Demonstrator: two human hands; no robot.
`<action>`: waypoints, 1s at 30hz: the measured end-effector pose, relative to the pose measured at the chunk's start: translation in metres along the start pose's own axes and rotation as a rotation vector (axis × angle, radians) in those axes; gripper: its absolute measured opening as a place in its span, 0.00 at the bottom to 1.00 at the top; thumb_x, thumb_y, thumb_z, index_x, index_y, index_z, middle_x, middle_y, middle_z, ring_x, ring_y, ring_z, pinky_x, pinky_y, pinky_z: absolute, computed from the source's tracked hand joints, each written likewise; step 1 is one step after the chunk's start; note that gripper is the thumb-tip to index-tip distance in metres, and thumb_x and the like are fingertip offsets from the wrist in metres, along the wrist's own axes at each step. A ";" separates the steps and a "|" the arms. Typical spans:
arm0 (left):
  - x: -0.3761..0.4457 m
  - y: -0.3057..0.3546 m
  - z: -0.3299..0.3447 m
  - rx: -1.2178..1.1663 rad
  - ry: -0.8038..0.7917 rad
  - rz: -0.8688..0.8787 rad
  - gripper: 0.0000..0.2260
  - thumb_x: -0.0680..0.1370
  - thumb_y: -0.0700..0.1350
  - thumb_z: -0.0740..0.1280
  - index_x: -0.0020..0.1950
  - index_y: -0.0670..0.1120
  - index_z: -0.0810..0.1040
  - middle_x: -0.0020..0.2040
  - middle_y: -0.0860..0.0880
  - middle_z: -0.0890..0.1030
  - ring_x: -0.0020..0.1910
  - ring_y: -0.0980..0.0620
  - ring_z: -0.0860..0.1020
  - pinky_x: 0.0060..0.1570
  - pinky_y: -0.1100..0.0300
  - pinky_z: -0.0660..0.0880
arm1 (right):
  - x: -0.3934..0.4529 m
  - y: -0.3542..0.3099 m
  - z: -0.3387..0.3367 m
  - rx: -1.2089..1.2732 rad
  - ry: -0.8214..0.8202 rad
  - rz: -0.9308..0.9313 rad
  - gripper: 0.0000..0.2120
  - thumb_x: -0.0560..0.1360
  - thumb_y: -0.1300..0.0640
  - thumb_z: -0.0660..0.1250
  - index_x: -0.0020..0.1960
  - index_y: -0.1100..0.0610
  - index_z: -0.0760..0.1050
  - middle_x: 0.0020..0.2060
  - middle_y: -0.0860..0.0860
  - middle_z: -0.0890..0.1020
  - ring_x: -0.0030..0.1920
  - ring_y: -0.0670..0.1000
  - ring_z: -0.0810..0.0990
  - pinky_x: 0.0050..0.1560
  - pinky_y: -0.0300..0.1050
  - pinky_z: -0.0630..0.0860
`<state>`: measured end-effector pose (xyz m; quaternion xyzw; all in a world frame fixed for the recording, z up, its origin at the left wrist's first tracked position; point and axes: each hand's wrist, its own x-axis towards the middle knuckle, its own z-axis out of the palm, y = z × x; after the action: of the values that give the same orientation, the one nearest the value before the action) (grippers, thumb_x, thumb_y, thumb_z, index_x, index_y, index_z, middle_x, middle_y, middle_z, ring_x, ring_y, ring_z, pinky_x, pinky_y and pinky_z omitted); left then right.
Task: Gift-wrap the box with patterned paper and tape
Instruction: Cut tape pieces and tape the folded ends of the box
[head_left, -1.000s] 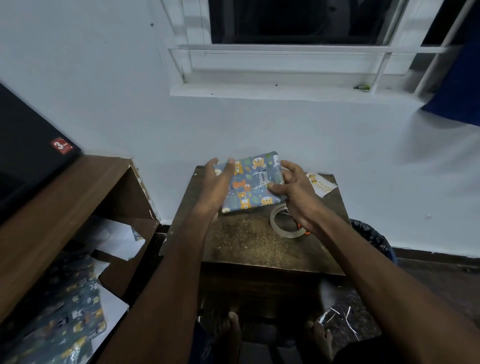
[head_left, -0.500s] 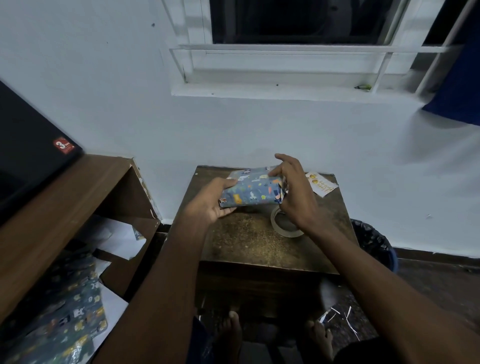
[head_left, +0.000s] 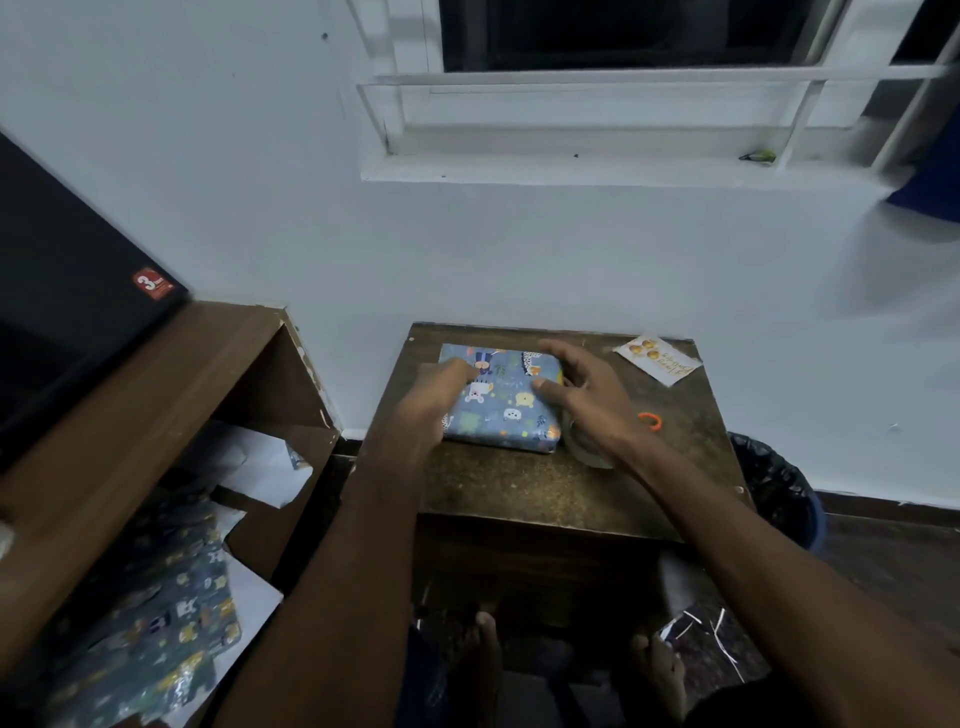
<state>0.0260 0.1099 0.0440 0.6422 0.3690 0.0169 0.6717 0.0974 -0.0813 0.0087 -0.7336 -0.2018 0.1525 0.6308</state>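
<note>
Now wrapped box (head_left: 501, 402) lies flat at the far left of the stool top (head_left: 545, 493). Left hand (head_left: 434, 397) and right hand (head_left: 587, 392) rest on it, fingers loosely spread, gripping nothing. Risk: unpressed seams may lift; tape roll (head_left: 584, 449), just right of the box, could get knocked.

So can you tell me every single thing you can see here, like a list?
Wrapped box in blue animal-print paper: one, blue, flat on the table, far left part.
Small dark wooden table: one, brown, against the wall.
Clear tape roll: one, see-through, right of the box, partly under the right wrist.
White greeting tag with gold print: one, white, table's far right corner.
Small orange ring: one, orange, table's right side.
Spare patterned wrapping paper: some, blue, lower left shelf.
Brown wooden shelf unit: one, left.
Dark bin: one, right of the table.
White-framed window: one, above.
Left hand: on the box.
Right hand: fingers spread at the box's right edge.
Bare feet: two, under the table.
</note>
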 end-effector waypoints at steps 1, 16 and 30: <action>0.003 -0.002 0.000 0.034 0.012 0.002 0.19 0.77 0.44 0.70 0.66 0.41 0.76 0.57 0.41 0.84 0.51 0.44 0.85 0.48 0.53 0.83 | 0.001 0.004 0.003 -0.001 -0.023 0.010 0.26 0.79 0.62 0.71 0.76 0.53 0.73 0.68 0.49 0.81 0.64 0.45 0.81 0.61 0.44 0.80; 0.021 -0.003 -0.008 -0.016 0.013 0.378 0.18 0.77 0.33 0.75 0.66 0.42 0.80 0.51 0.47 0.87 0.45 0.56 0.85 0.44 0.64 0.81 | 0.015 -0.008 0.002 0.134 -0.075 0.216 0.32 0.67 0.52 0.83 0.68 0.57 0.77 0.46 0.56 0.87 0.40 0.51 0.86 0.38 0.48 0.80; -0.001 -0.002 0.001 0.842 0.092 -0.010 0.48 0.75 0.70 0.71 0.78 0.35 0.61 0.67 0.36 0.79 0.60 0.38 0.83 0.61 0.46 0.81 | 0.010 -0.003 0.012 -0.281 -0.046 0.164 0.27 0.75 0.54 0.77 0.72 0.51 0.75 0.50 0.49 0.85 0.49 0.47 0.85 0.48 0.44 0.80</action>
<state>0.0248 0.1086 0.0427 0.8572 0.3767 -0.1099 0.3334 0.1000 -0.0654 0.0096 -0.8250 -0.1748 0.1905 0.5025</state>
